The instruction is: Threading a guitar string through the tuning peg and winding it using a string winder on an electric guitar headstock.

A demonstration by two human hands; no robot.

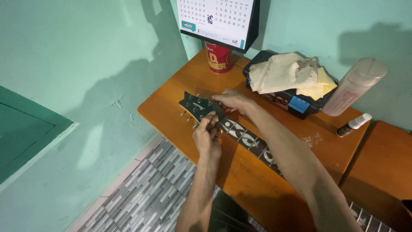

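A guitar neck lies across the orange wooden table [171,99], its dark headstock [195,106] with metal tuning pegs pointing to the far left. The fretboard [251,141] has pale curved inlays and runs toward the lower right. My left hand [207,135] pinches the near edge of the neck just behind the headstock. My right hand [231,101] rests its fingertips on the far side of the headstock. Whether either hand holds a small tool is hidden.
A black case [296,103] topped with crumpled beige and yellow cloths [287,73] sits at the back. A red cup [219,58], a wall calendar [216,19], a tall pale spray can [354,86] and a small dark bottle [354,124] stand nearby. Grey tiled floor [150,193] lies below.
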